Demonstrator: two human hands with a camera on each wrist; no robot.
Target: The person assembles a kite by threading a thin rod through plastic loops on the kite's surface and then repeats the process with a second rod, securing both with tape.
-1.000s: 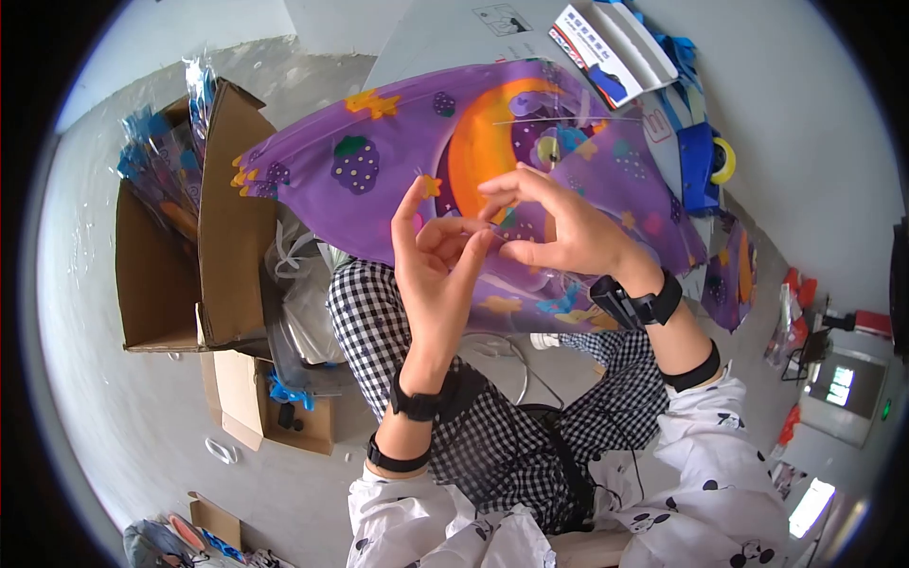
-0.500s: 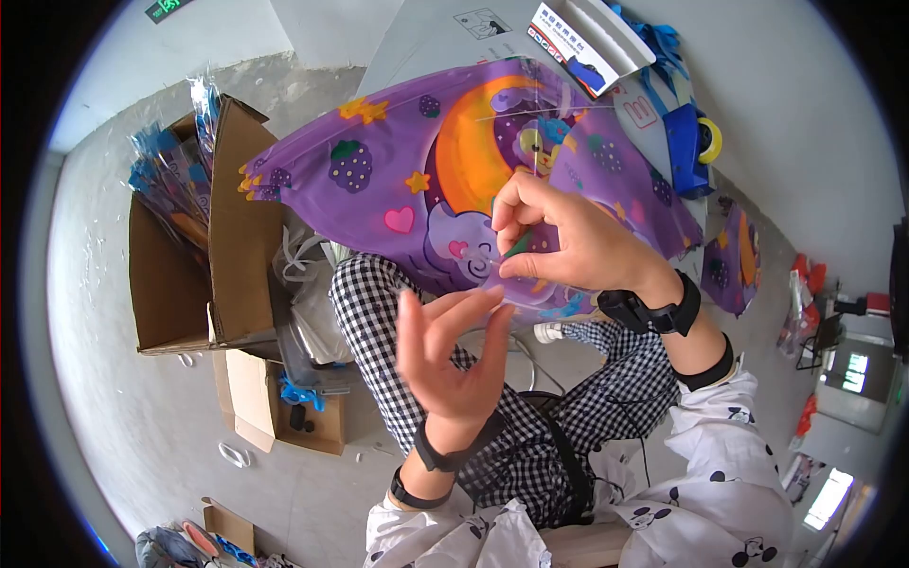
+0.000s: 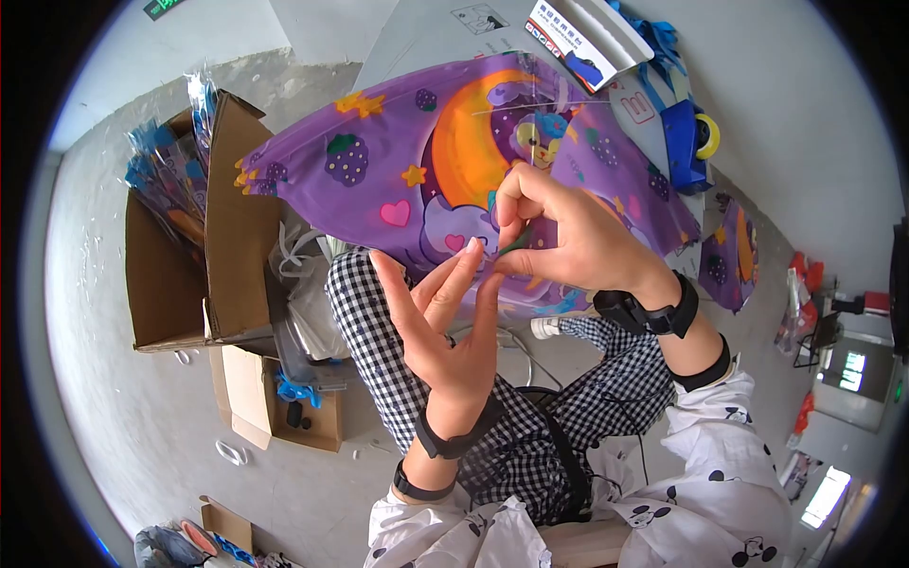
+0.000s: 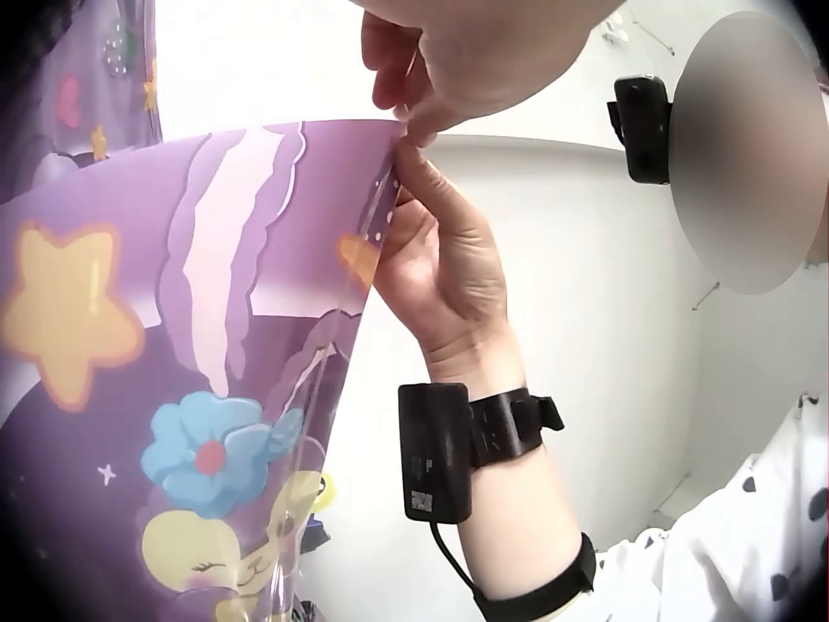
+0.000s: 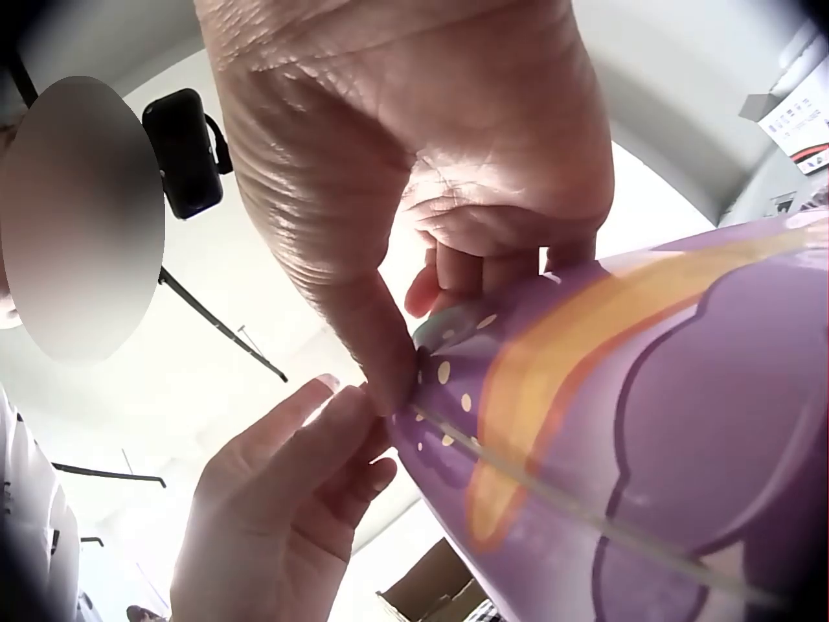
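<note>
One purple film point(image 3: 464, 156) lies beyond the straight-fingered left hand point(image 3: 443, 336), its edge pinched by the right hand point(image 3: 574, 237).

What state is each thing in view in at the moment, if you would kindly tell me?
Right hand: pinching the sheet's edge.
Left hand: fingers extended near that edge; contact unclear.
Glossy purple printed plastic sheet: spread out, one edge pinched.
Tall brown cardboard box: open, holding plastic-wrapped packs.
Small brown cardboard box: open, black items inside.
White printed carton: open.
Blue plastic tape dispenser: loaded with a yellow roll.
</note>
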